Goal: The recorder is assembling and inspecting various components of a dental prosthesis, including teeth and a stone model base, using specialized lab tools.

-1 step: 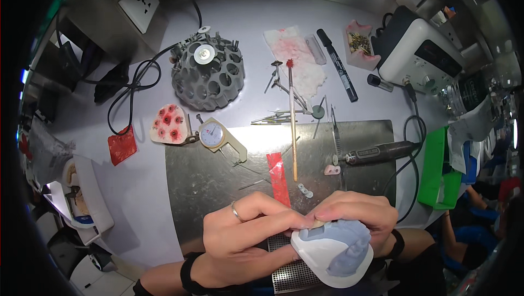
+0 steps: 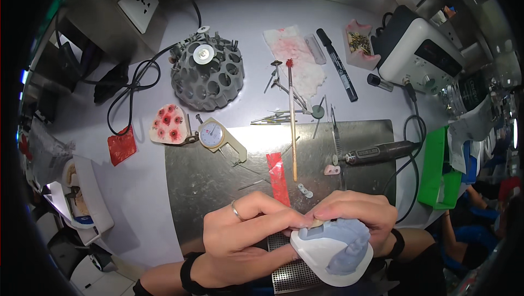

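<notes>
A dental model (image 2: 348, 255) with grey-blue teeth and gum on a white base is held up low in the view. My left hand (image 2: 245, 236), a ring on one finger, is closed at the model's left side, thumb against the white base. My right hand (image 2: 360, 211) closes over the far side of the model, its lower fingers hidden behind it. Where the fingertips of both hands meet, a small ivory-coloured piece (image 2: 316, 223) shows at the model's upper edge; it looks like a dental crown, mostly covered.
A metal plate (image 2: 218, 187) carries a red film strip (image 2: 278, 178), a brush (image 2: 293, 132) and a rotary handpiece (image 2: 382, 153). Behind are a dial caliper (image 2: 213, 133), a grey bur holder (image 2: 210, 83), a marker (image 2: 338, 66) and a control box (image 2: 420, 50). A green tray (image 2: 434, 170) stands right.
</notes>
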`<state>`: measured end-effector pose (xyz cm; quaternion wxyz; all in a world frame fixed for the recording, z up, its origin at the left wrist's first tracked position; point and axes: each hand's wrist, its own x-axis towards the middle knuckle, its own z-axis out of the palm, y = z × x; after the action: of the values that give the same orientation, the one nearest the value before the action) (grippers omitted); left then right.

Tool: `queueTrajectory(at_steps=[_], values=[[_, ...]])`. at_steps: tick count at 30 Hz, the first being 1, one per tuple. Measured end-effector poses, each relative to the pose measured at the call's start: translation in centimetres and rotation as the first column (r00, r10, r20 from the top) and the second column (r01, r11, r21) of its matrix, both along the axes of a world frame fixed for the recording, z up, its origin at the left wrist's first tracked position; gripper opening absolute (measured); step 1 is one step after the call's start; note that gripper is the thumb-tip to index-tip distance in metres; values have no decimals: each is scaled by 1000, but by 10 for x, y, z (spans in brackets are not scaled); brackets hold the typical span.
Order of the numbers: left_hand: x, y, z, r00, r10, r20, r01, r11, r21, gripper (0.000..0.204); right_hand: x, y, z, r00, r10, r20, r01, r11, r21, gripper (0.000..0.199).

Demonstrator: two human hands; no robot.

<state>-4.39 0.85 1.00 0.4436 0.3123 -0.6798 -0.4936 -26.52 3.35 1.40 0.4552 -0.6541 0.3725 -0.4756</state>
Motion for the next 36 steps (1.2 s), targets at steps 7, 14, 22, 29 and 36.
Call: queueTrajectory(at_steps=[7,14,22,29,36], values=[[-2,1,0,1000,3,-3,-3,992,123,33,-4,0,-10,998,30,46,-38,983,182,45],[-5,2,-3,999,47,4,-47,985,164,31,-8,-9,-9,996,94,-12,-90,981,173,43],[-15,9,-25,870,-177,-461,409,780,474,82,-10,-9,2,975,-204,-90,183,963,-198,39],[-13,11,-26,992,-125,-16,126,976,177,68,-5,-3,-3,938,-232,-256,77,863,-500,49],[-26,14,-27,993,-40,-107,44,999,31,65,-9,2,-1,861,-376,-341,91,776,-624,38]])
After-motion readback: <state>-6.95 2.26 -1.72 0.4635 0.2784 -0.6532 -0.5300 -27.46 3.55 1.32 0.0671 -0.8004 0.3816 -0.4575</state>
